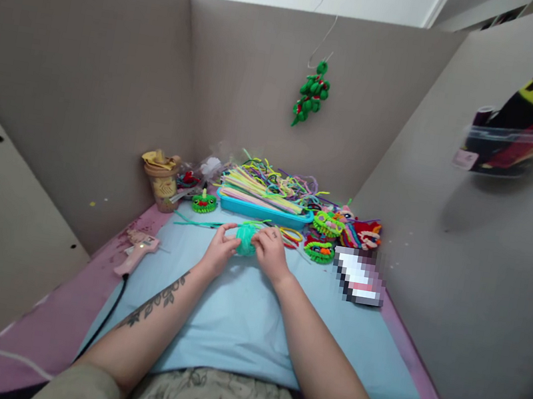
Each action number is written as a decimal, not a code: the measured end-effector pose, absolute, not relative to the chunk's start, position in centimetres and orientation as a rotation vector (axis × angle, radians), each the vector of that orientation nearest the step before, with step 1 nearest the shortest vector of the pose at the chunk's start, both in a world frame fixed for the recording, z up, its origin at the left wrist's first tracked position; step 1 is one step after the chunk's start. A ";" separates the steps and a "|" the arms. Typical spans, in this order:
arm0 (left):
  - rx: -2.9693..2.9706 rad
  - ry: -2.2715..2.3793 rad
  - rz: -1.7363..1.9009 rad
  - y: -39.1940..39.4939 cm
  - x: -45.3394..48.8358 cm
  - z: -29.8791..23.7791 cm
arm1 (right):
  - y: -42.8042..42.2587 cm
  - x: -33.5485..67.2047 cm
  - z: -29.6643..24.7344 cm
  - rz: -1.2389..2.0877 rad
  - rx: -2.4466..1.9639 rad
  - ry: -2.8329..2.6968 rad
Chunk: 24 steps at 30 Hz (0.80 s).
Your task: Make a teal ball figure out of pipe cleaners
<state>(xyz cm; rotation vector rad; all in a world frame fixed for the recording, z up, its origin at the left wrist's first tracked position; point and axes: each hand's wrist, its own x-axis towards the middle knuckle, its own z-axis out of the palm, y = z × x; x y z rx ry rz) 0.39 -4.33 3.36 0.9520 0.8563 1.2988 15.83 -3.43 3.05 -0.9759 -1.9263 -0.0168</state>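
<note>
Between my two hands, above the light blue cloth [238, 316], is a turquoise fuzzy bundle [245, 239] that looks wound from pipe cleaner. My left hand [221, 246] grips its left side with thumb and fingers. On its right side my right hand [271, 249] is closed, with the fingertips pressed against the bundle. Turquoise pipe cleaners [195, 222] lie on the cloth just beyond my left hand. Behind the right hand are loose red and yellow pipe cleaners [291, 236]. The bundle's ends and underside are hidden by my fingers.
A blue tray [264, 212] at the back is heaped with pipe cleaners [263, 189]. Finished green figures [204, 203] and a phone [360, 278] stand or lie around it. At left are a corded pink glue gun [137, 256] and a cup [162, 183]. Grey panels enclose the table.
</note>
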 end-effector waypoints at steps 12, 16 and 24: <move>0.915 0.851 1.291 -4.2 0.4 3.1 | -3.5 15.6 2.9 -0.040 -0.964 -1.927; 0.912 0.816 1.298 -4.0 0.4 2.8 | -3.4 15.5 2.8 -0.053 -0.949 -1.919; 1.016 0.926 1.308 -4.2 0.7 2.6 | -3.3 15.4 2.4 -0.026 -0.950 -1.965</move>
